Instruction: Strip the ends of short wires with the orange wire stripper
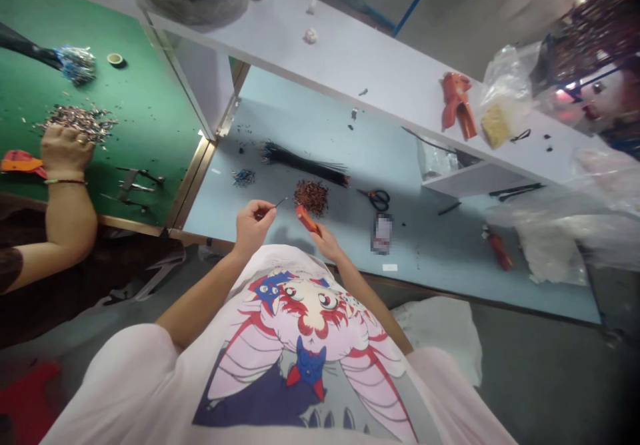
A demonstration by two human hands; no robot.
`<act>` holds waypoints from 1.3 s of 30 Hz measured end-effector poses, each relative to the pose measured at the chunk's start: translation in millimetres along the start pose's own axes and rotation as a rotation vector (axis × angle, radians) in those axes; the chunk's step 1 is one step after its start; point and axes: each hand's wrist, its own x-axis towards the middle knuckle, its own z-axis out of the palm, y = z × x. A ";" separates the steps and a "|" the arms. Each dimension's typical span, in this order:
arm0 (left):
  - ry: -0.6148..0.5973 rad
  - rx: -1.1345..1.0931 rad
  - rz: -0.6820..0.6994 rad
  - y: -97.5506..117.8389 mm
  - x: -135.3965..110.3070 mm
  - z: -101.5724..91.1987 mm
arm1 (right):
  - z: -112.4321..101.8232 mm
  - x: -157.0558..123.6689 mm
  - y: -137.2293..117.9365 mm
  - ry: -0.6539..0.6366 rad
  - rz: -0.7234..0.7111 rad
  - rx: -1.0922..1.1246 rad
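Observation:
My left hand (253,230) pinches a short dark wire (282,201), its tip pointing up and to the right. Wrapped around the handle of an orange wire stripper (307,220) is my right hand (329,243). The stripper's head is a little right of the wire, apart from it. Just beyond both hands lies a heap of reddish-brown bits (311,197) on the light blue table (240,221). A long bundle of black wires (305,163) stretches behind the heap. To its left is a small pile of blue and silvery bits (243,177).
Black-handled scissors (380,199) and a blurred-out rectangular object (382,233) lie to the right. A raised white shelf (340,58) crosses the back, carrying an orange tool (457,103). At left, a co-worker's hand (67,151) rests by scraps on a green table (145,98).

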 end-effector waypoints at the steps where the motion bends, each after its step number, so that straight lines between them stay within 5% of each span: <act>1: -0.004 0.012 0.014 1.0 -0.4 0.2 | -3.4 -6.2 -5.4 -0.031 -0.008 0.061; 8: -0.038 0.068 0.140 4.3 -6.4 5.3 | -27.7 -54.4 -55.2 -0.432 -0.039 1.029; 12: -0.049 0.002 0.191 5.8 -9.8 8.1 | -35.4 -62.9 -75.3 -0.544 0.009 1.231; 25: -0.174 -0.141 0.221 19.2 -34.3 16.8 | -26.4 -67.4 -94.0 -0.732 0.223 1.428; 39: -0.291 -0.114 0.203 21.4 -40.9 21.3 | -23.2 -75.1 -91.0 -0.789 0.177 1.450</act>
